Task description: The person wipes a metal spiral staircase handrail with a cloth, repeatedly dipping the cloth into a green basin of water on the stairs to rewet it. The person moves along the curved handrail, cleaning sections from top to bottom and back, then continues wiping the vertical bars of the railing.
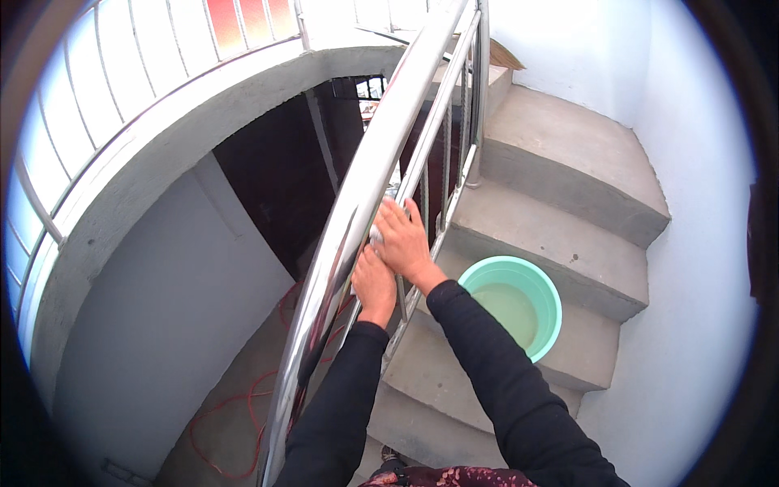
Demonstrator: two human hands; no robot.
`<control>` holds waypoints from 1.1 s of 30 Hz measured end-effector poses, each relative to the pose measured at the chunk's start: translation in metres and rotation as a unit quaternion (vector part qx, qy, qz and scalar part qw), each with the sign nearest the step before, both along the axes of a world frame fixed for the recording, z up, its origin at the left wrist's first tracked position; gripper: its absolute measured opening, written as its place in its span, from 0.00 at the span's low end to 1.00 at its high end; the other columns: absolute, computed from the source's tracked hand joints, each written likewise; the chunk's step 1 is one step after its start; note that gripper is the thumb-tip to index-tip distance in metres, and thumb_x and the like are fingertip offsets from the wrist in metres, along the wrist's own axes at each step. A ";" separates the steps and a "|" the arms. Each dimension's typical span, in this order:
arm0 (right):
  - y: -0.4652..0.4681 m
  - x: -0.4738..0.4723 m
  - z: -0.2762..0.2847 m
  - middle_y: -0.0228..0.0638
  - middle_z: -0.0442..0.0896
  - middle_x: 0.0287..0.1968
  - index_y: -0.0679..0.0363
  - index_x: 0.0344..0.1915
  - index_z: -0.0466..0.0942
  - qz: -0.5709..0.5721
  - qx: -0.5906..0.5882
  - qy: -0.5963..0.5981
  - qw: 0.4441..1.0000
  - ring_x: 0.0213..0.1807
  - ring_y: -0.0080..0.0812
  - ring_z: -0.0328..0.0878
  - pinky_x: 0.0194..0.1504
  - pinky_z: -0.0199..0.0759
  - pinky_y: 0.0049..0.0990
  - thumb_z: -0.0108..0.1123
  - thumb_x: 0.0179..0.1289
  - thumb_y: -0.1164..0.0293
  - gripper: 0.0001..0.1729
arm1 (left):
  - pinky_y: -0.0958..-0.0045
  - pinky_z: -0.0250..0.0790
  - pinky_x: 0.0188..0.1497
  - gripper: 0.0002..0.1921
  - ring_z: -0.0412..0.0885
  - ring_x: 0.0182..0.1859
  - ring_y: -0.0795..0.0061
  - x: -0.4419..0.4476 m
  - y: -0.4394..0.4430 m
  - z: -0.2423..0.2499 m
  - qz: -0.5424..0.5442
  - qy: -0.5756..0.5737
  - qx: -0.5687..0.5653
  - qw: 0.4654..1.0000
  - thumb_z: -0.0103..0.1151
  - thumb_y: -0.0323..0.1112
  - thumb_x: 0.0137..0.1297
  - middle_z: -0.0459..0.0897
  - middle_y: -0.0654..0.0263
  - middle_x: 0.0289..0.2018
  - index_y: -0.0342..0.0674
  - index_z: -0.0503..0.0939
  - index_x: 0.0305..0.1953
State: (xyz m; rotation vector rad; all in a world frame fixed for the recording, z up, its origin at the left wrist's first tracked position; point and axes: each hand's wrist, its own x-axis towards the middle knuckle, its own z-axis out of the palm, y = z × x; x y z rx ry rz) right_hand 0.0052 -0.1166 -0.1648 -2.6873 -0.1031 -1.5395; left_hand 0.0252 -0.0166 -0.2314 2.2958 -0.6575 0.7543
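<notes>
Both my hands are at the second rail (436, 115) of a stainless steel stair railing, just below its thick polished handrail (371, 152). My right hand (403, 238) is the farther up the slope, wrapped over the rail with a white cloth (375, 235) beneath its fingers. Close below it, almost touching, my left hand (373, 285) is curled around the same rail. A bit of white shows at its edge too; most of the cloth is hidden by the hands. A mint-green plastic basin (552, 310) holding cloudy water (508, 311) rests on a step right of my right forearm.
Concrete steps (548, 243) climb between the railing and a white wall (688, 274). Broom bristles (505, 56) show at the top. Left of the handrail is a drop to a lower floor, where a red cable (249, 395) lies. A barred railing (122, 91) curves beyond.
</notes>
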 end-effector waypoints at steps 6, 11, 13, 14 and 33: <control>-0.055 0.028 0.036 0.37 0.77 0.57 0.61 0.50 0.79 -0.042 -0.010 -0.030 0.999 0.67 0.37 0.67 0.69 0.51 0.46 0.66 0.47 0.66 0.27 | 0.53 0.69 0.44 0.19 0.76 0.46 0.51 0.033 -0.061 0.040 -0.004 -0.052 -0.005 0.999 0.56 0.36 0.64 0.75 0.54 0.43 0.34 0.68 0.54; -0.077 0.041 0.049 0.37 0.76 0.59 0.60 0.54 0.77 -0.069 -0.010 -0.044 0.997 0.68 0.36 0.65 0.70 0.50 0.47 0.66 0.49 0.64 0.29 | 0.55 0.72 0.41 0.17 0.78 0.44 0.51 0.042 -0.084 0.062 -0.018 -0.067 -0.016 0.997 0.55 0.35 0.65 0.76 0.54 0.41 0.34 0.68 0.52; -0.077 0.045 0.047 0.39 0.71 0.64 0.60 0.61 0.72 -0.106 0.011 -0.043 0.993 0.69 0.39 0.63 0.70 0.49 0.47 0.65 0.52 0.63 0.35 | 0.53 0.72 0.43 0.16 0.78 0.45 0.49 0.042 -0.085 0.068 -0.049 -0.041 -0.032 0.997 0.53 0.35 0.66 0.75 0.52 0.41 0.35 0.68 0.52; -0.074 0.050 0.046 0.40 0.70 0.66 0.59 0.62 0.70 -0.131 0.027 -0.053 0.990 0.70 0.39 0.62 0.70 0.48 0.47 0.65 0.52 0.63 0.36 | 0.52 0.72 0.43 0.17 0.78 0.45 0.48 0.044 -0.084 0.072 -0.064 -0.030 -0.042 0.997 0.53 0.35 0.67 0.75 0.52 0.42 0.35 0.68 0.52; 0.122 -0.007 -0.075 0.61 0.62 0.67 0.79 0.68 0.52 -0.248 0.369 0.091 0.891 0.72 0.53 0.56 0.72 0.40 0.50 0.65 0.54 0.54 0.54 | 0.51 0.68 0.50 0.19 0.77 0.52 0.45 -0.036 0.098 -0.040 -0.109 0.167 -0.039 0.979 0.57 0.43 0.66 0.78 0.47 0.48 0.37 0.68 0.50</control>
